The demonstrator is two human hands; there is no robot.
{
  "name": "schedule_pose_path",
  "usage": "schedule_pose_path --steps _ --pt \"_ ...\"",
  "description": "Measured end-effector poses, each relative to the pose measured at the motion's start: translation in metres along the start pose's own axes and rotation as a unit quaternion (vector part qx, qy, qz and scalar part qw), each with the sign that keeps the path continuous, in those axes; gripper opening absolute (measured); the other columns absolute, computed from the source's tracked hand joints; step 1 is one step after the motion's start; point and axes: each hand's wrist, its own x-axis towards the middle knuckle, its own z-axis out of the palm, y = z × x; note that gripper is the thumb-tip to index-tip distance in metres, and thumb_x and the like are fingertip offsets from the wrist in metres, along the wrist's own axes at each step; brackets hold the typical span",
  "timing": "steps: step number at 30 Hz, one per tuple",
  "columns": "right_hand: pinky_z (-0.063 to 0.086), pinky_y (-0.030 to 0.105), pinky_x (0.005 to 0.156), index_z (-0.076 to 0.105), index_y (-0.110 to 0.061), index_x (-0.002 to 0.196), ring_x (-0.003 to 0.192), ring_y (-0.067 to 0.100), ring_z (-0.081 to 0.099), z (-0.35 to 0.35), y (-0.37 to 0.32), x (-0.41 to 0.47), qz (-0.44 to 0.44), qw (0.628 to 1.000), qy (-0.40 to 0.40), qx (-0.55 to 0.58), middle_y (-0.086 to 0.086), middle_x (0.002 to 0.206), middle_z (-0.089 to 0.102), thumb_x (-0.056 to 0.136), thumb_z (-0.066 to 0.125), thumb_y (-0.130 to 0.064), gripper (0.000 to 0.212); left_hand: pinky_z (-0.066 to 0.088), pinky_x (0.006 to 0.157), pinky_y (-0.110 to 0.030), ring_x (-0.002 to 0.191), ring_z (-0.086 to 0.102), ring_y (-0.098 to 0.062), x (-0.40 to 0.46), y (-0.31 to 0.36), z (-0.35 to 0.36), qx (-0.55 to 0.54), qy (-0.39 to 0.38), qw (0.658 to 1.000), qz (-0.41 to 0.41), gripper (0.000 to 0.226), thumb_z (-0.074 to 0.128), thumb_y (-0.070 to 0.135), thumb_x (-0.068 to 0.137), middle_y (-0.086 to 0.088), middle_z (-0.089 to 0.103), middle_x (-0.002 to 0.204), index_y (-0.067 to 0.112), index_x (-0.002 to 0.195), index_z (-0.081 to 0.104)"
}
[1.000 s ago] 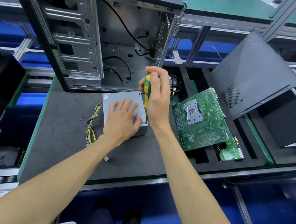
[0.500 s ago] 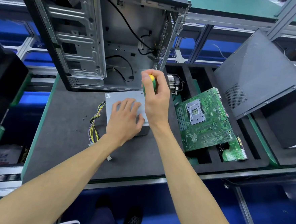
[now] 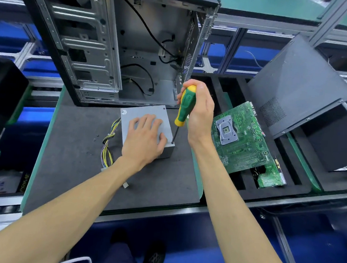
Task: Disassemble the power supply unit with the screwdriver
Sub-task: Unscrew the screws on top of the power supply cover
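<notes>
1. Power supply unit: grey metal box, lying flat on the dark mat just in front of the open computer case. Its bundle of yellow and black wires trails off its left side.
2. Left hand: fingers spread and straight, pressed flat on the lid of the box, bracing it. It grips nothing. Position matches that of a second ago.
3. Right hand: fingers curled tight round the handle of the screwdriver, clamped on it from the right side.
4. Screwdriver: green and yellow handle, dark shaft nearly upright, tip resting at the near right corner of the lid. Change noted: half a second ago the hand covered the handle with only its yellow end showing; now the whole handle and shaft are exposed, suggesting the grip has rotated.
5. Meaning for the task, as a judgement: a lid screw at that corner is being turned out, and the wrist has gone through part of a turn. Whether the screw is loose cannot be told.
6. Small dark specks on the mat, left of the wires: possibly removed screws, too small to confirm.
7. Circuit board: green, lying in the black foam tray to the right, well apart from the box.
</notes>
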Motion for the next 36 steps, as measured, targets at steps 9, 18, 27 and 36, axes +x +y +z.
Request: schedule_pose_path --steps 9,18,27,36 --pt "0.044 0.027 0.059 0.042 -0.012 0.1 0.061 0.018 0.048 0.003 0.001 -0.009 0.011 1.0 0.007 0.007 0.012 0.076 0.047 0.097 0.061 -0.023 0.023 0.036 0.104 -0.047 0.122 0.053 -0.028 0.0 -0.001 0.0 -0.003 -0.003 1.0 0.001 0.036 0.047 0.031 0.091 -0.008 0.059 0.127 0.01 0.117 0.058" --pt "0.047 0.029 0.061 0.069 -0.019 0.11 0.069 0.004 0.051 -0.015 0.004 -0.01 0.034 0.998 0.05 0.001 -0.01 0.085 0.059 0.099 0.059 -0.033 0.02 0.036 0.104 -0.047 0.121 0.053 -0.028 -0.001 0.0 -0.002 -0.001 0.0 1.0 0.003 0.035 0.047 0.03 0.09 -0.008 0.059 0.125 0.009 0.116 0.058" --pt "0.045 0.03 0.064 0.049 -0.014 0.106 0.069 0.018 0.051 -0.012 0.004 -0.007 0.026 0.995 0.01 0.096 0.004 0.077 0.058 0.106 0.037 -0.025 0.016 0.036 0.102 -0.046 0.119 0.054 -0.027 0.0 0.0 -0.002 -0.001 0.003 1.0 0.0 0.036 0.046 0.031 0.089 -0.008 0.06 0.125 0.01 0.115 0.059" --pt "0.05 0.026 0.072 0.065 -0.012 0.12 0.078 0.013 0.057 -0.013 0.002 -0.006 0.02 0.999 -0.008 0.032 0.003 0.089 0.061 0.108 0.041 -0.023 0.029 0.037 0.102 -0.045 0.119 0.054 -0.026 0.0 0.0 -0.001 0.004 0.002 1.0 -0.002 0.035 0.046 0.031 0.09 -0.007 0.06 0.125 0.011 0.115 0.059"
